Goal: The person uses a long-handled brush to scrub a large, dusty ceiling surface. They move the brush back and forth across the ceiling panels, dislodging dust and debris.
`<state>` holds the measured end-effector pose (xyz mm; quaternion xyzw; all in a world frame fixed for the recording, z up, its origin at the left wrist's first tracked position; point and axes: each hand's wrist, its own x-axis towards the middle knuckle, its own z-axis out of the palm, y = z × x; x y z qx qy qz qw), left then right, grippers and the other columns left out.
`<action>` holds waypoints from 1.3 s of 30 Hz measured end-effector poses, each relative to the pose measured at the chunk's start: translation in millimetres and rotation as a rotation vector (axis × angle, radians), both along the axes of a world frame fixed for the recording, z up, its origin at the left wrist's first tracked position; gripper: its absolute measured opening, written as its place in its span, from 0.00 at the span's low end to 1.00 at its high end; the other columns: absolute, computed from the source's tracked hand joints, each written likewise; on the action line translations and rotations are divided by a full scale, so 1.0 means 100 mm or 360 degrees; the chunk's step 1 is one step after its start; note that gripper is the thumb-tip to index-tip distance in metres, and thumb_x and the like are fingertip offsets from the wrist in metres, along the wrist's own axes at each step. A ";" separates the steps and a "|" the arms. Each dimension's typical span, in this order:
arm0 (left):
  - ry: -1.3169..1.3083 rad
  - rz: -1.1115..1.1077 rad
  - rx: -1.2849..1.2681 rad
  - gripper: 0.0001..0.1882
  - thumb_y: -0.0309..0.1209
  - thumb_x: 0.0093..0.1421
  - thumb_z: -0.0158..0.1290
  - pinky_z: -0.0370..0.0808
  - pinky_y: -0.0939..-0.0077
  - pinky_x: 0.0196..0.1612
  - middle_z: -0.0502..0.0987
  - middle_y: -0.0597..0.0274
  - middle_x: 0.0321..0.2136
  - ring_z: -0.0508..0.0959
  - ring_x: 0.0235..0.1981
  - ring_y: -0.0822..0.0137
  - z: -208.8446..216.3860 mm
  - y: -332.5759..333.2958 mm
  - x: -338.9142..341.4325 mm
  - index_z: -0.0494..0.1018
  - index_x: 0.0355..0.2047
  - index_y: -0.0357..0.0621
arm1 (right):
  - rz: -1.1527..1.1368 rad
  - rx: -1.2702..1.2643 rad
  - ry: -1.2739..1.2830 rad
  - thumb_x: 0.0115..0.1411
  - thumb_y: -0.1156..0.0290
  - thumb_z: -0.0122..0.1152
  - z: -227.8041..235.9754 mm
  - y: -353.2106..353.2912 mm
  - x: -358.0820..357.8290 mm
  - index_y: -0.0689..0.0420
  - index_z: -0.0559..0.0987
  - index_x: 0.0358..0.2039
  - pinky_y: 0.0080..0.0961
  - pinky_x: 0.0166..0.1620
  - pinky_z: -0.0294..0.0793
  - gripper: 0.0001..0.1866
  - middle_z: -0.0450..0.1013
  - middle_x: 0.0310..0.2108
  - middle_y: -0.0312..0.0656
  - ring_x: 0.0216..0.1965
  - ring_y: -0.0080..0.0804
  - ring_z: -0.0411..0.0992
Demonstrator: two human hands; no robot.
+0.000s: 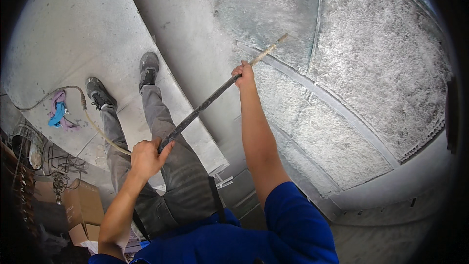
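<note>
Both my hands grip a long dark pole [207,101], which slants up to the right across my body. My left hand [148,159] is closed round its lower end, where a thin yellowish hose [100,129] also runs in. Farther up, my right hand [244,74] wraps round the pole just below its pale, whitish end section [266,52]. The tip lies over a large grey surface with rough, white fibrous panels [376,58]. Whether the tip touches that surface I cannot tell. A smooth raised rib [332,100] crosses the panels.
My feet stand on a grey platform [73,29] with a long edge on its right. A blue and purple cloth [58,111] lies left of my shoes beside the dark hose [41,102]. Cardboard boxes [84,203] and tangled wire [61,166] sit at lower left.
</note>
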<state>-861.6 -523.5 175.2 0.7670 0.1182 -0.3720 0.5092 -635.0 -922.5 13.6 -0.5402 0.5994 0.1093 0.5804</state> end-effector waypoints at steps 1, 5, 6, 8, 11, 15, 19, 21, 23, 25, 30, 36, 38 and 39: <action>-0.0004 -0.0012 0.0016 0.29 0.52 0.66 0.59 0.73 0.51 0.27 0.72 0.44 0.13 0.77 0.19 0.41 0.01 -0.04 0.01 0.75 0.21 0.37 | 0.0041 0.0038 -0.0022 0.72 0.66 0.53 -0.02 -0.02 0.03 0.51 0.64 0.30 0.28 0.22 0.59 0.13 0.57 0.18 0.32 0.17 0.24 0.54; 0.0016 0.0034 0.0062 0.29 0.53 0.66 0.57 0.74 0.50 0.28 0.74 0.43 0.14 0.78 0.20 0.41 0.07 -0.26 0.10 0.75 0.21 0.38 | 0.0083 0.0132 -0.0103 0.73 0.64 0.54 -0.10 0.07 0.26 0.52 0.64 0.30 0.28 0.23 0.60 0.14 0.59 0.19 0.33 0.18 0.24 0.56; 0.0015 0.0061 0.0063 0.29 0.53 0.67 0.57 0.74 0.50 0.27 0.74 0.43 0.14 0.78 0.20 0.40 0.08 -0.30 0.13 0.75 0.21 0.38 | 0.0089 0.0110 -0.0107 0.73 0.64 0.54 -0.13 0.13 0.32 0.52 0.64 0.31 0.27 0.22 0.60 0.14 0.59 0.19 0.33 0.18 0.24 0.56; 0.0005 0.0115 0.0051 0.28 0.52 0.67 0.57 0.74 0.49 0.27 0.73 0.43 0.14 0.78 0.20 0.40 0.08 -0.37 0.19 0.76 0.21 0.38 | 0.0128 0.0185 -0.0144 0.74 0.64 0.55 -0.17 0.26 0.45 0.52 0.65 0.31 0.27 0.22 0.60 0.14 0.59 0.19 0.32 0.18 0.24 0.57; -0.0005 0.0160 0.0067 0.28 0.51 0.67 0.57 0.73 0.49 0.27 0.73 0.42 0.13 0.77 0.20 0.39 0.07 -0.42 0.26 0.76 0.21 0.38 | 0.0204 0.0137 -0.0156 0.74 0.65 0.54 -0.19 0.45 0.63 0.53 0.66 0.32 0.28 0.22 0.60 0.13 0.59 0.20 0.33 0.17 0.24 0.57; -0.0051 0.0283 0.0093 0.27 0.49 0.67 0.58 0.72 0.49 0.25 0.72 0.41 0.13 0.76 0.18 0.38 0.04 -0.42 0.31 0.75 0.21 0.37 | 0.0266 0.0130 -0.0158 0.74 0.66 0.53 -0.19 0.67 0.81 0.54 0.66 0.33 0.27 0.22 0.60 0.11 0.59 0.20 0.33 0.17 0.23 0.56; -0.0106 0.0358 0.0102 0.27 0.48 0.68 0.58 0.71 0.50 0.24 0.71 0.42 0.12 0.75 0.17 0.39 0.02 -0.41 0.37 0.75 0.20 0.37 | 0.0296 0.0151 -0.0197 0.73 0.68 0.52 -0.21 0.86 0.92 0.55 0.66 0.34 0.26 0.23 0.60 0.10 0.59 0.20 0.32 0.18 0.22 0.56; -0.0120 0.0387 0.0114 0.27 0.48 0.68 0.58 0.71 0.50 0.23 0.70 0.42 0.11 0.75 0.17 0.40 -0.02 -0.39 0.43 0.75 0.20 0.37 | 0.0286 0.0139 -0.0261 0.70 0.72 0.54 -0.23 0.95 0.96 0.58 0.68 0.35 0.28 0.23 0.60 0.07 0.60 0.21 0.34 0.18 0.24 0.57; -0.0112 0.0387 0.0128 0.28 0.49 0.68 0.58 0.70 0.50 0.23 0.70 0.43 0.11 0.75 0.16 0.40 -0.06 -0.41 0.51 0.74 0.20 0.36 | 0.0290 0.0161 -0.0274 0.70 0.72 0.54 -0.23 1.04 0.97 0.59 0.67 0.36 0.29 0.23 0.60 0.06 0.61 0.22 0.35 0.18 0.24 0.57; -0.0103 0.0393 0.0154 0.28 0.49 0.68 0.58 0.70 0.50 0.23 0.70 0.43 0.11 0.75 0.16 0.41 -0.10 -0.45 0.60 0.74 0.20 0.36 | 0.0303 0.0178 -0.0298 0.70 0.73 0.54 -0.24 1.12 1.01 0.59 0.67 0.38 0.29 0.23 0.61 0.06 0.61 0.22 0.35 0.19 0.24 0.58; -0.0117 0.0473 0.0139 0.29 0.49 0.68 0.58 0.66 0.49 0.23 0.69 0.41 0.12 0.73 0.16 0.39 -0.20 -0.57 0.75 0.74 0.20 0.35 | 0.0339 0.0177 -0.0299 0.70 0.73 0.52 -0.25 1.29 1.05 0.59 0.66 0.39 0.30 0.23 0.61 0.05 0.62 0.23 0.36 0.19 0.24 0.58; -0.0223 0.0505 0.0244 0.28 0.49 0.68 0.58 0.69 0.49 0.24 0.71 0.40 0.13 0.75 0.17 0.38 -0.32 -0.56 0.84 0.74 0.21 0.36 | 0.0375 0.0185 -0.0324 0.72 0.72 0.50 -0.37 1.49 0.99 0.56 0.63 0.45 0.30 0.23 0.62 0.07 0.63 0.24 0.37 0.19 0.24 0.59; -0.0191 0.0506 0.0260 0.28 0.49 0.68 0.57 0.73 0.48 0.25 0.73 0.40 0.13 0.77 0.18 0.38 -0.38 -0.54 0.88 0.74 0.20 0.36 | 0.0374 0.0259 -0.0301 0.72 0.72 0.49 -0.44 1.54 0.91 0.55 0.62 0.46 0.30 0.23 0.63 0.07 0.63 0.24 0.37 0.19 0.24 0.59; -0.0202 0.0491 0.0278 0.28 0.49 0.68 0.57 0.73 0.48 0.26 0.73 0.40 0.14 0.77 0.19 0.38 -0.41 -0.54 0.90 0.74 0.20 0.36 | 0.0378 0.0287 -0.0280 0.72 0.72 0.49 -0.49 1.57 0.84 0.54 0.62 0.46 0.30 0.23 0.63 0.08 0.63 0.24 0.37 0.19 0.24 0.59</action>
